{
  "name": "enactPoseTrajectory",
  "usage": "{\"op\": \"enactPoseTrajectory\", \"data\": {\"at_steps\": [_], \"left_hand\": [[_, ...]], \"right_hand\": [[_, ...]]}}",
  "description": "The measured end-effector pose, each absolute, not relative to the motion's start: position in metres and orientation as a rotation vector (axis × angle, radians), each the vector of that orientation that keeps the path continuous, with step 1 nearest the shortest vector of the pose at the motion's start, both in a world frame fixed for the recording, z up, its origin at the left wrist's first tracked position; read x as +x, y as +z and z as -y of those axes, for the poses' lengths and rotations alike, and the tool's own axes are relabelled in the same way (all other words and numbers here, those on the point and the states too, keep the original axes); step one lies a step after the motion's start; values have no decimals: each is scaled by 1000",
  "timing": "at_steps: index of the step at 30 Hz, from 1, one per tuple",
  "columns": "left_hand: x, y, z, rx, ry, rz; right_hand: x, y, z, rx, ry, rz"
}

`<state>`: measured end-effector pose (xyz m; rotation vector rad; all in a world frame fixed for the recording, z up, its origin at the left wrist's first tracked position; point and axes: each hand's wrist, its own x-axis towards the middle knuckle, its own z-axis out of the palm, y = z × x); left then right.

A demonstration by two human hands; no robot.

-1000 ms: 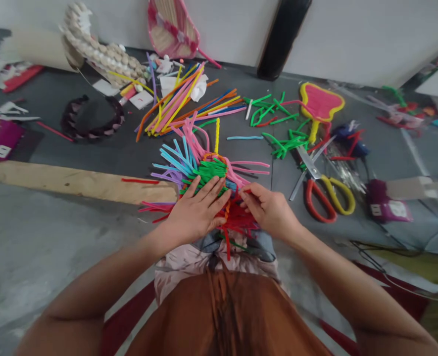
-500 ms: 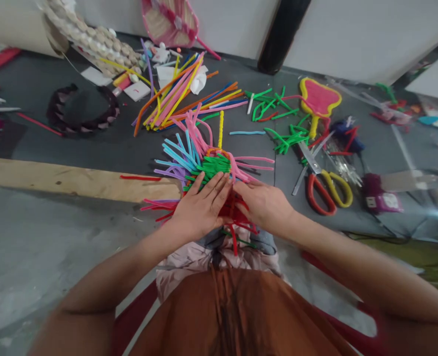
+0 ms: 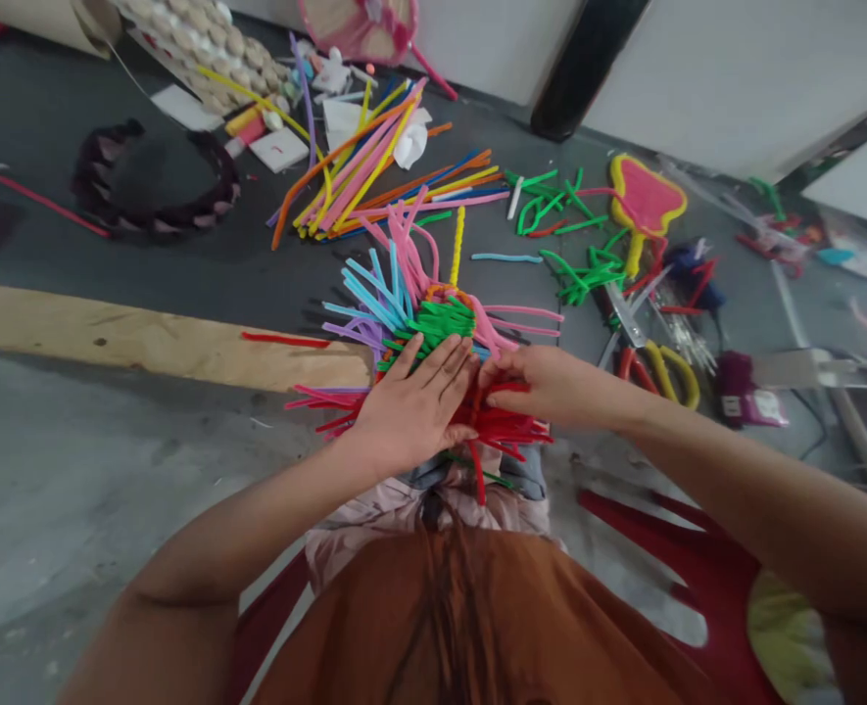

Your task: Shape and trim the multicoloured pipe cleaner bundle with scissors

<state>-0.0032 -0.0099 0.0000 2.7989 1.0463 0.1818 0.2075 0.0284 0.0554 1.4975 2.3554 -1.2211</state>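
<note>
A woven piece of pipe cleaners [image 3: 444, 318] lies at the table's front edge, with a dense green middle. Loose light blue, purple, pink and red ends fan out around it. My left hand [image 3: 408, 416] is laid flat over its lower part, fingers outstretched and pressing on the green rows. On the right side my right hand [image 3: 551, 384] has thumb and fingers pinched at a red pipe cleaner [image 3: 528, 426] among the red ends. The fingertips partly hide what they grip. The weave beneath my left palm is hidden.
Loose pipe cleaners [image 3: 370, 162] are heaped behind the piece, and green cut ones [image 3: 587, 279] lie to the right. Scissors [image 3: 679, 375] rest near a pink and yellow pipe-cleaner shape [image 3: 650, 201]. A dark headband [image 3: 158, 230] and a wooden strip [image 3: 146, 343] are at left.
My right hand has shifted right, away from my left hand, showing more of the red ends. My left hand stays flat on the piece. The whole view has shifted slightly.
</note>
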Motion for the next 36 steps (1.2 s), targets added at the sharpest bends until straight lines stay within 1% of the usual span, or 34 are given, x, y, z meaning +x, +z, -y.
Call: {"op": "enactPoseTrajectory", "data": {"at_steps": [7, 12, 14, 16, 19, 21, 22, 23, 25, 27, 29, 30, 33, 36], "left_hand": [[-1, 6, 9, 2793, 124, -1038], [-1, 7, 9, 2791, 142, -1051], [-1, 6, 8, 2794, 141, -1057], [-1, 6, 8, 2802, 123, -1061], [1, 7, 10, 2805, 126, -1090], [4, 7, 11, 2790, 145, -1127], [6, 7, 12, 2775, 154, -1159], [8, 8, 12, 2756, 157, -1194], [10, 8, 12, 2727, 162, -1239], [10, 7, 11, 2723, 164, -1222], [7, 6, 10, 2731, 149, -1151], [5, 5, 9, 2732, 134, -1121], [1, 5, 7, 2725, 78, -1075], [2, 5, 7, 2729, 41, -1076]], "right_hand": [[216, 56, -45, 1545, -1291, -2327], [211, 72, -31, 1589, -965, -2464], [208, 75, -25, 1642, -913, -2509], [207, 75, -23, 1727, -985, -2522], [213, 74, -27, 1866, -1255, -2482], [221, 78, -28, 1968, -1345, -2481], [226, 81, -27, 2044, -1291, -2507], [229, 84, -24, 2130, -1162, -2553], [234, 89, -13, 2188, -796, -2699], [231, 87, 4, 1961, -544, -2890], [224, 78, 22, 1605, -440, -3006], [219, 72, 30, 1504, -363, -2998], [204, 56, 47, 1473, -90, -2840], [193, 51, 54, 1529, 17, -2714]]}}
